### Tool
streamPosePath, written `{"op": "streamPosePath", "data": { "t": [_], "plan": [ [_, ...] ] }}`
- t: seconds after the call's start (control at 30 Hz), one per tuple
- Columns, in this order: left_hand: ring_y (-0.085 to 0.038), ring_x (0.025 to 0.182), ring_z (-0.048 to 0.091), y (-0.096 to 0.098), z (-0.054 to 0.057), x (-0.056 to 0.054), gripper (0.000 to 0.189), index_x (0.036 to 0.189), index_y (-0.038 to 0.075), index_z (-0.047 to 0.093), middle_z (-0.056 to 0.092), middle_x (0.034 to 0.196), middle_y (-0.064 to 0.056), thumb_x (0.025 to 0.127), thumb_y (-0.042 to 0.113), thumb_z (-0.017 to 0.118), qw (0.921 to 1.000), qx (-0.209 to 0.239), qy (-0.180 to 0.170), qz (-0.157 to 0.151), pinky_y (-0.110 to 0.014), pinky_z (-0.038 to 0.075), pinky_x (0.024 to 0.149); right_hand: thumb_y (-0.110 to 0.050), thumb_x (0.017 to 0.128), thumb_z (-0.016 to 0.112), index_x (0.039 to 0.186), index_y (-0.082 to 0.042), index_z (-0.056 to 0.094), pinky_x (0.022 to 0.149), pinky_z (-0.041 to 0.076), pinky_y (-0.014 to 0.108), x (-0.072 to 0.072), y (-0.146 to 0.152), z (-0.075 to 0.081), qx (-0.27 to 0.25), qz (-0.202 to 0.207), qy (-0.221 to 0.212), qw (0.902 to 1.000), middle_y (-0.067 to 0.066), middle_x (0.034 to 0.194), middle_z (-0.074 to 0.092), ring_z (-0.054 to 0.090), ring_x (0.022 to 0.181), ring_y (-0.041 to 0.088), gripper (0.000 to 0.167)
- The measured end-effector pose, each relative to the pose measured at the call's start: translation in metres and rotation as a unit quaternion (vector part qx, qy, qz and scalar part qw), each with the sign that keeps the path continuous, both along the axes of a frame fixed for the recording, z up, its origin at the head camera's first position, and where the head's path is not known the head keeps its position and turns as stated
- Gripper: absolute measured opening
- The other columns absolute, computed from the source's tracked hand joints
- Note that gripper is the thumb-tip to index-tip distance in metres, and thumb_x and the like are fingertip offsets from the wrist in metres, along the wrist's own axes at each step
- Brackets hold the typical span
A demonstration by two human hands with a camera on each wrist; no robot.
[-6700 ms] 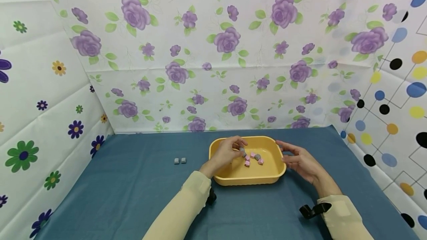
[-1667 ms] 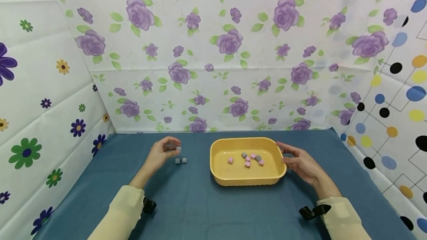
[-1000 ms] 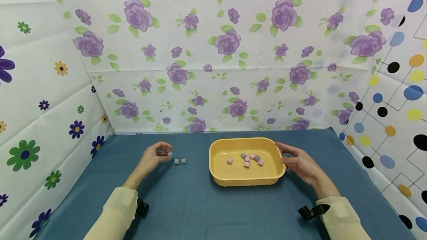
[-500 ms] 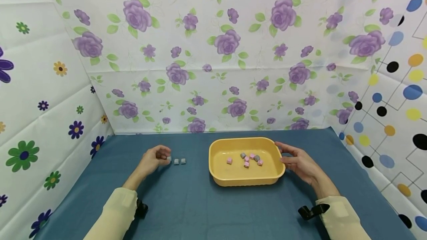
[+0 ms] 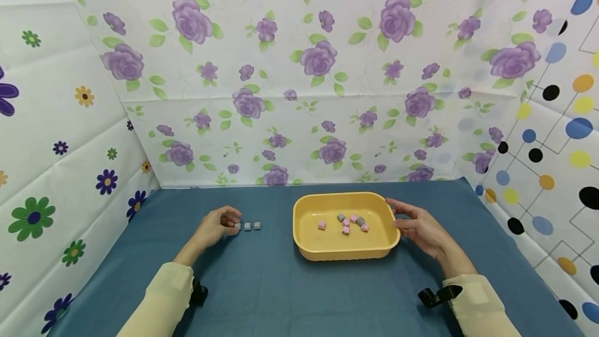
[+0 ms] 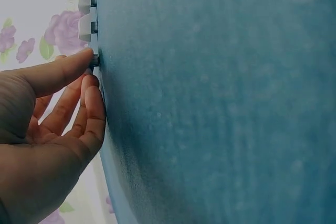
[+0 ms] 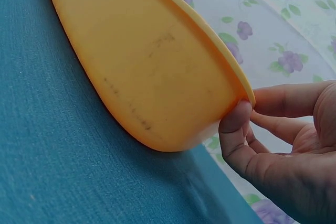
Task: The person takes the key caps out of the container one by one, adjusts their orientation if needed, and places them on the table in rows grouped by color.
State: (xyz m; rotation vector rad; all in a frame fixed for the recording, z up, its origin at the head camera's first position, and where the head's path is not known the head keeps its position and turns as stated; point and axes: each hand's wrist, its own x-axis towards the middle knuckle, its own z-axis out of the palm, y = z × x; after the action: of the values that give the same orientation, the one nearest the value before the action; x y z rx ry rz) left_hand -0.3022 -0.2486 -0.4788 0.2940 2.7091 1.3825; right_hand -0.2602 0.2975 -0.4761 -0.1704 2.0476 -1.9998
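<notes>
A white backdrop [image 5: 281, 74] printed with purple roses rises behind the worktop [image 5: 299, 295], which is spread with blue cloth. On the cloth, to the right of centre, I see a yellow rectangular tray [image 5: 327, 255] with rounded corners. Of the two hands, the right hand [image 5: 423, 230] pinches the tray's right rim between thumb and fingers; the left hand [image 5: 212, 229], well apart from the tray, grasps a small block between thumb and fingertip. Smallest are the blocks: five pink blocks [image 5: 322, 225] and two loose gray blocks [image 5: 360, 221] lie scattered in the tray, while two placed gray blocks [image 5: 257, 225] stand on the cloth to its left, a narrow gap between them. The held gray block [image 5: 238, 227] lines up at the left end of this pair; whether its base fully rests on the cloth I cannot tell. The step in hand appears to be setting this third block into the row. The next move would call for squaring it to its neighbour, then parting thumb and fingertip gently and lifting away without nudging the row, the tray being kept steady meanwhile.
</notes>
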Motion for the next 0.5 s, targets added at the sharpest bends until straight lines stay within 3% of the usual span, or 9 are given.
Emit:
{"op": "streamPosePath", "data": {
  "t": [0.5],
  "plan": [
    [-0.027, 0.097, 0.063, 0.0013, 0.0000, 0.0006, 0.034, 0.122, -0.002, 0.067, 0.067, 0.114, -0.019, 0.090, -0.010, 0.075, 0.9998, -0.017, -0.004, -0.005, -0.037, 0.054, 0.077, -0.006, 0.103, 0.064, 0.166, -0.009, 0.027, 0.082, 0.054, 0.031, 0.0000, 0.0003, -0.0001, 0.002, 0.002, 0.001, 1.0000, 0.018, 0.131, 0.040, 0.057, 0.106, 0.022, 0.073]
  ]
}}
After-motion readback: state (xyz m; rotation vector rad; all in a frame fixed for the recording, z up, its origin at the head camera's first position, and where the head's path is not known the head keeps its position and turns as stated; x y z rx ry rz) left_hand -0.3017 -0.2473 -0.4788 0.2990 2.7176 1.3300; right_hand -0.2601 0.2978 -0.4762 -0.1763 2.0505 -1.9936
